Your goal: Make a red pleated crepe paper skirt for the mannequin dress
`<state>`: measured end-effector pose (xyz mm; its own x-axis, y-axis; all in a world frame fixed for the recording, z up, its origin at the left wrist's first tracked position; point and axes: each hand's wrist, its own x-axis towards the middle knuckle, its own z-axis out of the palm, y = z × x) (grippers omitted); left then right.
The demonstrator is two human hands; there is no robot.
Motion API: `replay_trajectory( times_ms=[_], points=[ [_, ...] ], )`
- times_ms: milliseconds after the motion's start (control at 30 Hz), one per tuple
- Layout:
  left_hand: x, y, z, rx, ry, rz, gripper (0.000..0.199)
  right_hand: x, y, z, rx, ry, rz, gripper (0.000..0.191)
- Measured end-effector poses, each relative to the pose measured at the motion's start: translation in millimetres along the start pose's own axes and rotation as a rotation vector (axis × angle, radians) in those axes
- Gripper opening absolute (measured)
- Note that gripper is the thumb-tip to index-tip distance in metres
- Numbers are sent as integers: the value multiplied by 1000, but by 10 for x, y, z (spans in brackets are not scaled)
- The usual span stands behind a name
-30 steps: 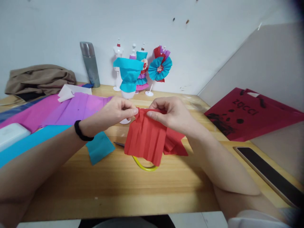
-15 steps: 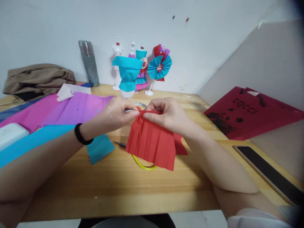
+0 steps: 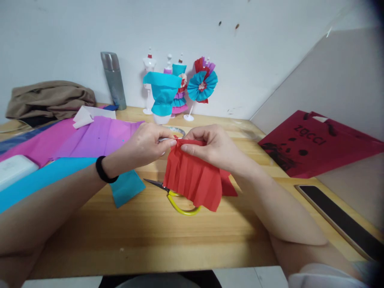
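A sheet of red crepe paper (image 3: 195, 174), pleated into narrow folds, hangs from both my hands above the table. My left hand (image 3: 153, 140) pinches its gathered top left corner, with a thin white strip also between the fingers. Along the top edge, my right hand (image 3: 208, 144) grips the paper between thumb and bent fingers. Yellow-handled scissors (image 3: 183, 210) lie beneath, partly covered by the red paper. A small blue paper piece (image 3: 127, 188) rests left of them. Behind my hands shows part of a tape roll (image 3: 178, 131).
Small dress forms wearing coloured paper, one with a blue piece (image 3: 163, 92), stand by the wall beside a flask (image 3: 114, 82). Purple paper (image 3: 99, 138) and a brown cloth (image 3: 51, 98) are at left. A red bag (image 3: 315, 144) and a phone (image 3: 339, 220) are at right.
The lower left part of the red paper has swung right and up a little, uncovering more of the scissors. Both hands keep their pinch in nearly the same place.
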<state>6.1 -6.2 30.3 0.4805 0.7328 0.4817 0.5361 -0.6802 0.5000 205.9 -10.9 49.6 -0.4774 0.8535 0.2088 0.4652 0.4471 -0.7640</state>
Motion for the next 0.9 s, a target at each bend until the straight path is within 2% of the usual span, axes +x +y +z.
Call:
replay_trajectory(
  times_ms=[267, 467, 667, 900],
  points=[
    [10, -25, 6, 44, 33, 40, 27, -6, -15, 8, 95, -25, 8, 21],
    [12, 6, -1, 45, 46, -14, 27, -9, -19, -4, 90, 5, 14, 18],
    [8, 20, 19, 22, 74, -58, 28, -21, -21, 2, 124, -16, 26, 16],
    [8, 18, -1, -39, 37, -60, 27, -2, 39, 12, 220, -46, 36, 18]
  ],
)
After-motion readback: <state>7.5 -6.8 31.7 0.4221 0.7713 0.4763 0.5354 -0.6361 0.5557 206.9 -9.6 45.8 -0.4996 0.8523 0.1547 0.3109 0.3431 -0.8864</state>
